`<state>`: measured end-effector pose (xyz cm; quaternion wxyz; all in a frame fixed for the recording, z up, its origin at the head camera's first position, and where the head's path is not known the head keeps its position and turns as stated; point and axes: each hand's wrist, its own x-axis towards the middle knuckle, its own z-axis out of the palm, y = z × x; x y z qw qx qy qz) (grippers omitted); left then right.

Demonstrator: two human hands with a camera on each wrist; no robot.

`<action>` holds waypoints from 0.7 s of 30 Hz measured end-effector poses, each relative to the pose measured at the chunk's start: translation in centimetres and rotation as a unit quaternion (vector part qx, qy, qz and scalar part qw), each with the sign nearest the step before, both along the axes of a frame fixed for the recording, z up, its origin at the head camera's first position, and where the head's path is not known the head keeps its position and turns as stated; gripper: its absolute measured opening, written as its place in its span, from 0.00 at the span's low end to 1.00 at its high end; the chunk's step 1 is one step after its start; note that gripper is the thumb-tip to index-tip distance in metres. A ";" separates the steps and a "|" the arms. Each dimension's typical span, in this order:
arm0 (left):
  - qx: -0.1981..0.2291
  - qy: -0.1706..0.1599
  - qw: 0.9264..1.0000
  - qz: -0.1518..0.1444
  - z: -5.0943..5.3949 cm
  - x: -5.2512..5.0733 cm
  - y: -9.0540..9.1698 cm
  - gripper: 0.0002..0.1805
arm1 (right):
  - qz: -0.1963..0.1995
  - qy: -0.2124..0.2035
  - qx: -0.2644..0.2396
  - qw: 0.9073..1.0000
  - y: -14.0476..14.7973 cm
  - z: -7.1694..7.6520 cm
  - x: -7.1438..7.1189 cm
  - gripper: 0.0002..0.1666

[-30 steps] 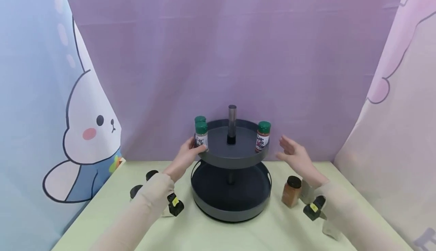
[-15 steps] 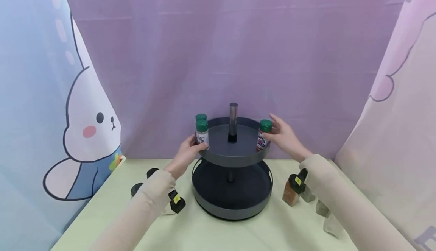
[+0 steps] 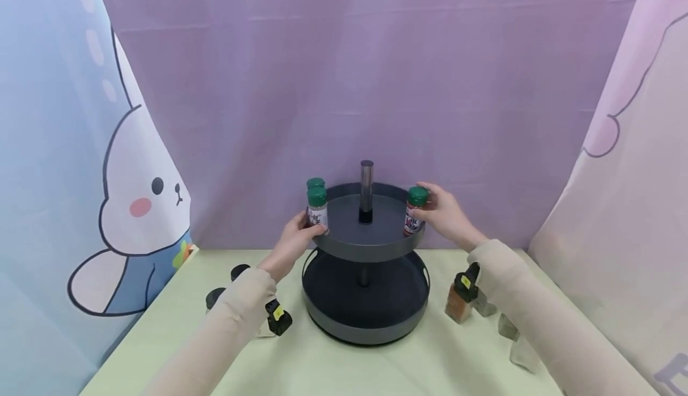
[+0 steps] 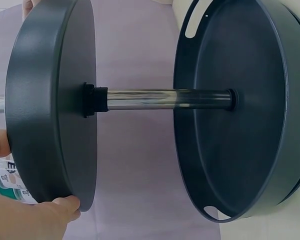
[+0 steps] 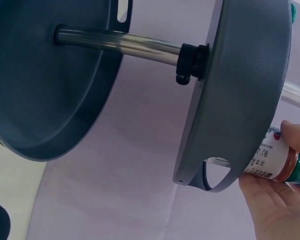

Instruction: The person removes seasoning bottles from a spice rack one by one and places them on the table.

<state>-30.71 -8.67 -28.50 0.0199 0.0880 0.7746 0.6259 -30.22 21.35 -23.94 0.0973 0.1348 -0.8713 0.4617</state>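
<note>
A dark grey two-tier round rack (image 3: 365,327) stands on the table. My left hand (image 3: 292,243) grips the left edge of its upper tray (image 3: 365,252), beside two green-capped spice jars; the front jar (image 3: 318,211) has a white label and partly hides the rear jar (image 3: 315,181). In the left wrist view, the thumb lies by the tray's rim and fingertips (image 4: 67,204) touch its outer edge. On the tray's right side, my right hand (image 3: 446,214) holds a green-capped jar (image 3: 414,220) with red contents between thumb and fingers. This jar (image 5: 272,155) stands inside the rim.
The lower tray (image 3: 365,306) holds nothing visible. Right of the rack stands an orange-brown jar (image 3: 458,307), with several pale jars (image 3: 524,354) partly behind the right sleeve. Black-capped jars (image 3: 215,296) stand near the left sleeve. A purple curtain (image 3: 349,85) hangs behind.
My right hand has moved left and forward from beside the upper tray and now grips the red jar. My left hand keeps its place at the tray's left edge.
</note>
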 end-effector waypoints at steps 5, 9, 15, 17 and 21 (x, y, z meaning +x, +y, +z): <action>-0.005 -0.005 1.000 -0.001 -0.3 -0.1 -0.2 0.37 | -0.001 -0.006 0.004 1.000 -0.1 0.1 0.0 0.41; -0.009 -0.011 1.000 -0.003 -0.6 -0.1 -0.2 0.38 | -0.005 -0.012 0.006 1.000 -0.1 0.1 0.3 0.41; -0.010 0.001 1.000 -0.012 -0.1 0.0 0.1 0.37 | -0.024 -0.004 -0.004 1.000 0.2 1.5 0.8 0.42; -0.009 0.004 1.000 -0.013 0.0 -0.1 0.2 0.37 | -0.027 -0.001 -0.008 1.000 0.3 2.1 1.0 0.42; -0.007 0.005 1.000 -0.013 0.0 -0.3 0.1 0.37 | -0.030 0.001 -0.008 1.000 0.2 2.9 1.2 0.42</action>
